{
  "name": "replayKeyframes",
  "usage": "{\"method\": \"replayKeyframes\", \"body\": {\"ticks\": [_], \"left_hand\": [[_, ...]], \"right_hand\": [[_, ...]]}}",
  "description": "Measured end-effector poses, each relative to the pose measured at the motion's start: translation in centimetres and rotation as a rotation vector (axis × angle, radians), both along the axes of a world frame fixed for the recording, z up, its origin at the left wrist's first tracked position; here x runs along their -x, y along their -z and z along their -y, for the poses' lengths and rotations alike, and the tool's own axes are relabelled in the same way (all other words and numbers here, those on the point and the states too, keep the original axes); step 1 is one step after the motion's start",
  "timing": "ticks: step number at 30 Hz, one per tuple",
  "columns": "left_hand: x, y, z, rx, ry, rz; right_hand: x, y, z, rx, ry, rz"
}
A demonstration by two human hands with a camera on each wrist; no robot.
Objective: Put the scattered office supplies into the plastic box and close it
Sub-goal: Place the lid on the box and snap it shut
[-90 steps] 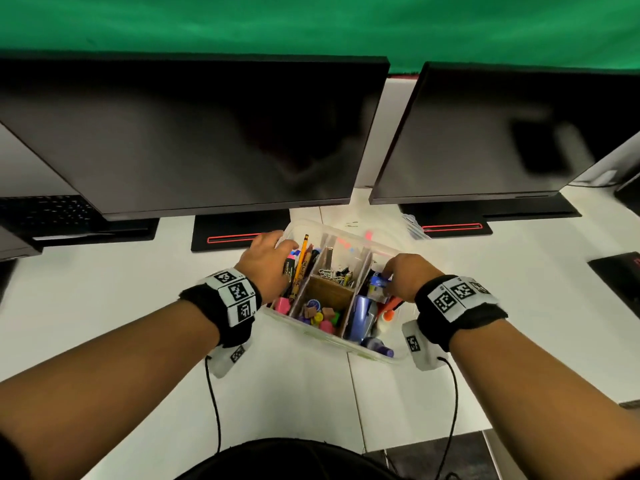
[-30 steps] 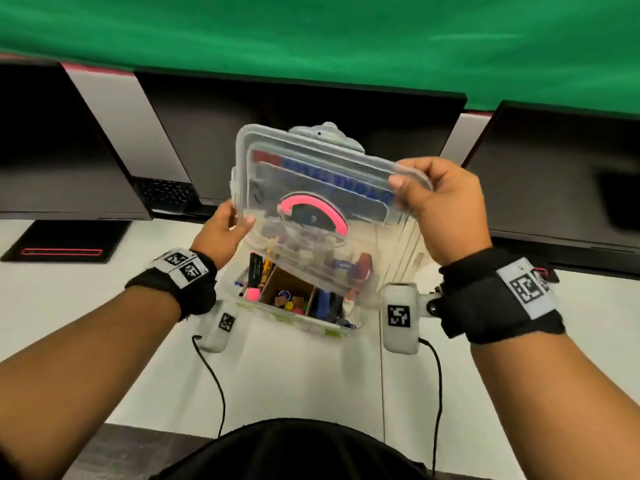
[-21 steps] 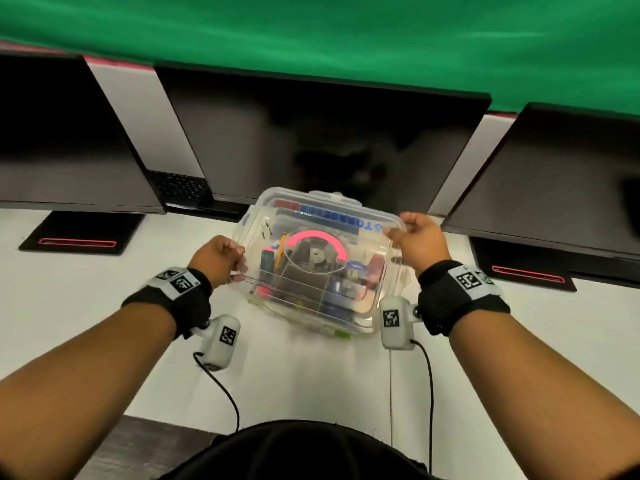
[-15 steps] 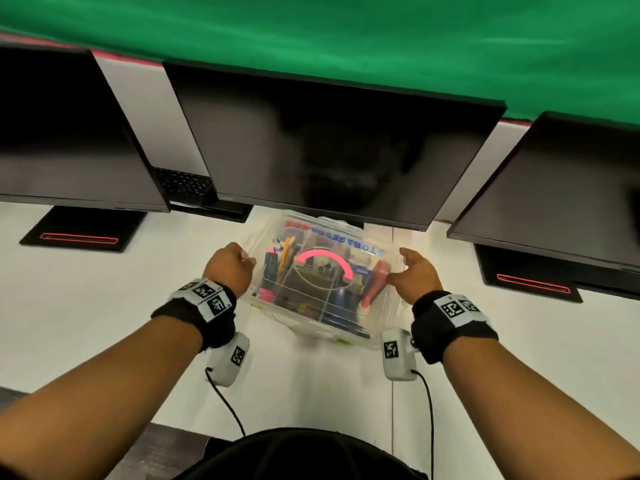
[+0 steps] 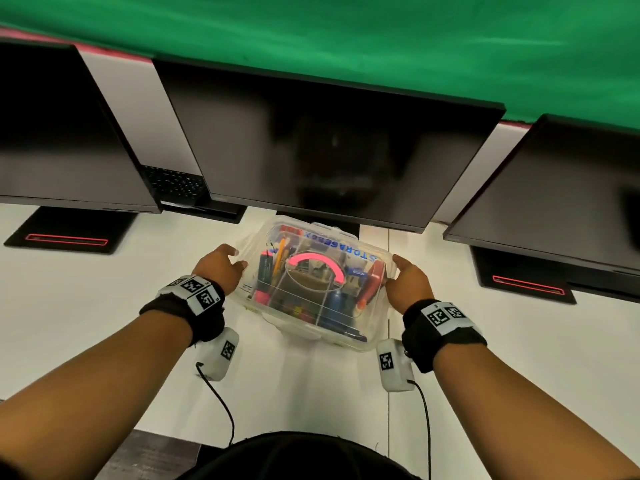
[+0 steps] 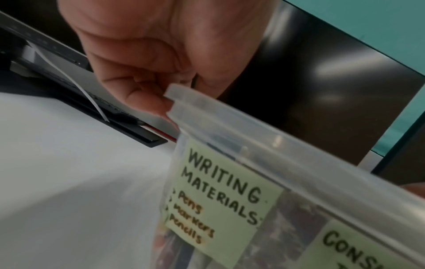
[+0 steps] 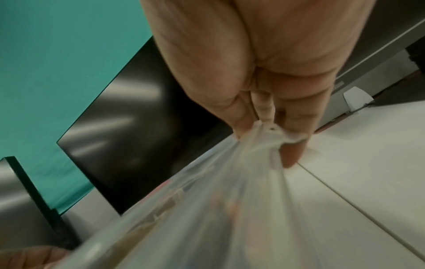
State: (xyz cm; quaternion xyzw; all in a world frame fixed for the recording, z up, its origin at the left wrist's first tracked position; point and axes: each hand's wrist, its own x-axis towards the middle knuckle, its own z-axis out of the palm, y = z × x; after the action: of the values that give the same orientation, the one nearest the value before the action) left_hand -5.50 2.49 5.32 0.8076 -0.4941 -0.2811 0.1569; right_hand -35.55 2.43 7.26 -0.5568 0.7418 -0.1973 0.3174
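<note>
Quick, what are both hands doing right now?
Left hand: grips the plastic box at its left rim.
Right hand: grips its right rim.

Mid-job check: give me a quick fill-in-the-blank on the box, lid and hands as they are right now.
1. The handle on the lid is coloured ____.
2. The label on the plastic box is headed "WRITING ____".
3. The left hand and right hand are at opposite ____ of the box.

Missing: pink; MATERIALS; ends

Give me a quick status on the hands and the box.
Left hand and right hand grip opposite ends of the plastic box. Lid sits on top, supplies inside. Monitor close behind, nothing blocking.
</note>
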Motion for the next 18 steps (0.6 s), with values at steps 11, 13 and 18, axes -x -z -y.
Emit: {"method": "replayKeyframes", "body": {"ticks": [11,13,18], "left_hand": [[-1.7,-1.5,-2.4,-0.201,0.006,-0.154],[-1.5,-1.8,-2.0,-0.132,0.081,-0.022],[-0.6,-1.7,-1.4,-0.087,0.118,0.075]], "right_hand": [[-0.2,0.0,0.7,-0.026,-0.06,-0.22],[-0.4,-0.2,1.0,-0.026,-0.064,-0.253],[0.0,-0.7,1.7,0.016,-0.087,-0.279]]}}
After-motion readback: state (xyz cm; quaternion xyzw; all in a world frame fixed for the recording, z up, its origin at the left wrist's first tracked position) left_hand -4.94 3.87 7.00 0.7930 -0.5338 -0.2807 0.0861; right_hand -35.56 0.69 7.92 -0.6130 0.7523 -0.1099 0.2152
